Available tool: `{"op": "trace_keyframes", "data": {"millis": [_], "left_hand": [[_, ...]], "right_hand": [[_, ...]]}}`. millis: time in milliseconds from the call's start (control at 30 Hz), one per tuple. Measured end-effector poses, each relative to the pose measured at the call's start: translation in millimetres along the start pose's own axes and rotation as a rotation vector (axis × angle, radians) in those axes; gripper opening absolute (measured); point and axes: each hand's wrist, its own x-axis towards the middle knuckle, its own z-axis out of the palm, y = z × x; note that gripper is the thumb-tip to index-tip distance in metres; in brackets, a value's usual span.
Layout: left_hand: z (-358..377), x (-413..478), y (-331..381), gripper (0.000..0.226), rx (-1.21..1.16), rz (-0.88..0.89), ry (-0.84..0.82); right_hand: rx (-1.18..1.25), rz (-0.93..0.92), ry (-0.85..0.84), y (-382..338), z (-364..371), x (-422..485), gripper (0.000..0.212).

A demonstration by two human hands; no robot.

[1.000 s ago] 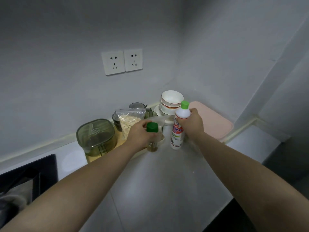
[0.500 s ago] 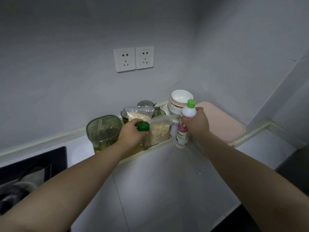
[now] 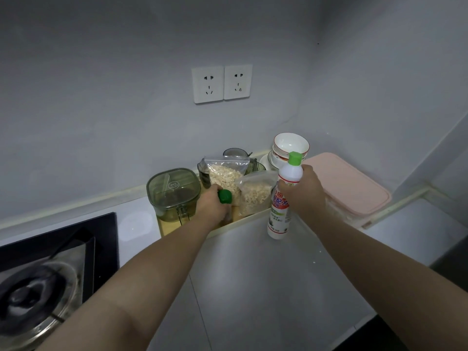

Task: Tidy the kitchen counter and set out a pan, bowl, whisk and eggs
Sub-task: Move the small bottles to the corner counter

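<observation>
Clasping green-capped bottle (image 3: 224, 196) in left grip (image 3: 212, 209), cleaner bottle (image 3: 279, 219) in right grip (image 3: 304, 192); best set upright in tray (image 3: 243, 221) at 12 o'clock.

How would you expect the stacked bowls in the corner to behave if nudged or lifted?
The stacked bowls look like glazed ceramic, so probably rigid, fairly heavy and breakable. Stacked several high, they may wobble or slide if nudged.
</observation>
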Motion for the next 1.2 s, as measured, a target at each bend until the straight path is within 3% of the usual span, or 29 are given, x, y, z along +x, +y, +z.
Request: {"op": "trace_keyframes", "data": {"millis": [333,500,667,767,867,967,1067,1200], "left_hand": [[13,13,4,0.047,0.081,0.081,-0.055],[10,10,1,0.06,0.117,0.186,-0.047],[7,4,10,0.059,0.262,0.403,0.019],[8,2,11,0.065,0.279,0.504,0.147],[19,-4,19,0.063,0.321,0.739,0.245],[38,-22,39,0.062,0.336,0.896,0.061],[60,-45,54,0.068,0.248,0.689,-0.349],[93,-53,63,0.062,0.087,0.552,-0.496]], "right_hand": [[0.028,-0.019,0.017,4,-2,-7,0.05],[0.038,0.009,0.01,1,-4,-13,0.05],[0.095,0.036,0.009,1,-14,-22,0.051],[0.108,0.052,0.021,4,-24,-28,0.051],[0.132,0.073,0.034,10,-40,-36,0.05],[0.143,0.105,0.046,17,-55,-43,0.05],[0.176,0.138,0.043,24,-66,-47,0.05],[0.173,0.153,0.027,32,-75,-45,0.056]]}}
